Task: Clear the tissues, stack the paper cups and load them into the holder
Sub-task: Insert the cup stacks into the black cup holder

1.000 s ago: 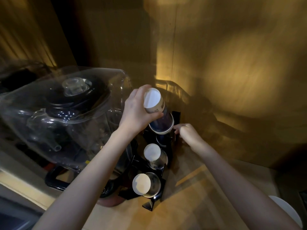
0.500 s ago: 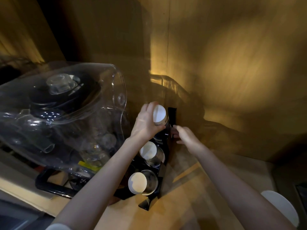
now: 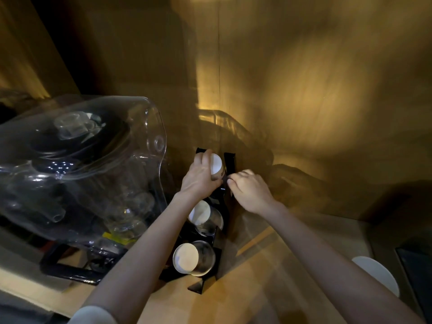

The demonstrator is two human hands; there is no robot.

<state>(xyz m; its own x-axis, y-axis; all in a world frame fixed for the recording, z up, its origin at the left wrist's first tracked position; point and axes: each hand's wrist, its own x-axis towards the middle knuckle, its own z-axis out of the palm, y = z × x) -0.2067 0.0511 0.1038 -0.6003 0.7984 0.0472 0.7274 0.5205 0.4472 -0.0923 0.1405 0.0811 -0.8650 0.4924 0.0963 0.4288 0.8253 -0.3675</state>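
clear plastic dome [image 3: 77,164], wooden counter [image 3: 257,288], white dish [image 3: 376,274] at right

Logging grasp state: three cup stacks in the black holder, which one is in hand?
The far stack, at the holder's wall end. The left hand wraps it; the right hand is beside it. The middle stack and near stack sit untouched.

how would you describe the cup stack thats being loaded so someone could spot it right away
Start at the big clear plastic dome on the left of the wooden counter; the black cup holder stands just right of it. It holds three upside-down cup stacks in a row running away from the camera. The one wanted is the farthest stack, the only one with the left hand around it.
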